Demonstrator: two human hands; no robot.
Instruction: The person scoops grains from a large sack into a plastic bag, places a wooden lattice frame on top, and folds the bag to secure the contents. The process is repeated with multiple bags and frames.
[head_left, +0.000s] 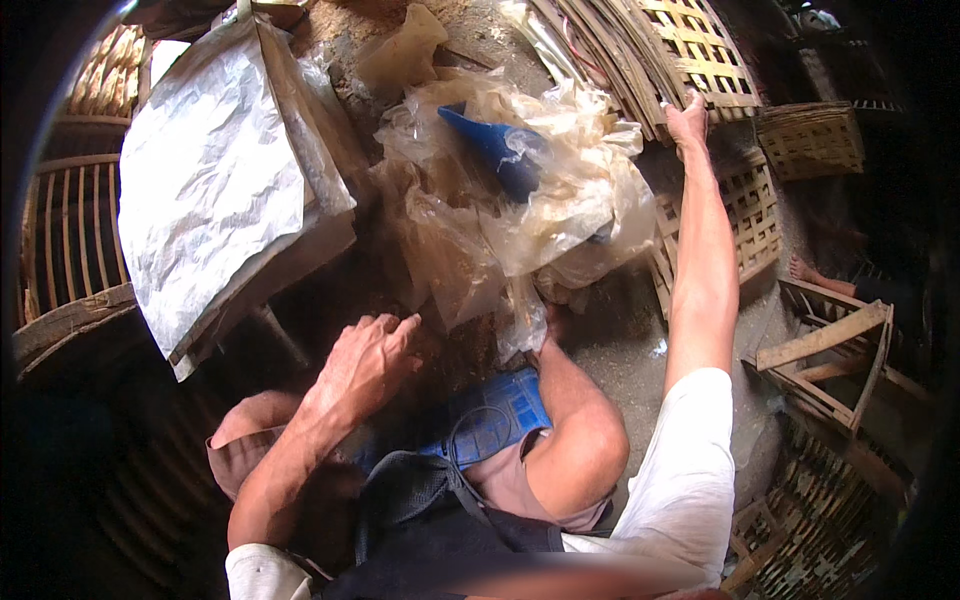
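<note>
My right hand (686, 124) is stretched far out at the upper right, its fingers closed on the near edge of a woven bamboo panel (697, 45), against a bundle of long flat strips (611, 52). My left hand (371, 360) hangs above my lap, fingers loosely bent and apart, with nothing seen in it. Between the hands lies a heap of crumpled, yellowed plastic sheeting (450, 195) with a blue piece (491, 146) among it. Left of the heap stands a box-like form covered with a creased whitish sheet (217, 165).
A blue plastic surface (487, 416) lies under my legs. More woven bamboo panels (750, 210) lean at the right, beside a small wooden frame (821, 352). Another person's foot (806, 270) rests behind it. Slatted bamboo baskets (79, 225) stand at the left.
</note>
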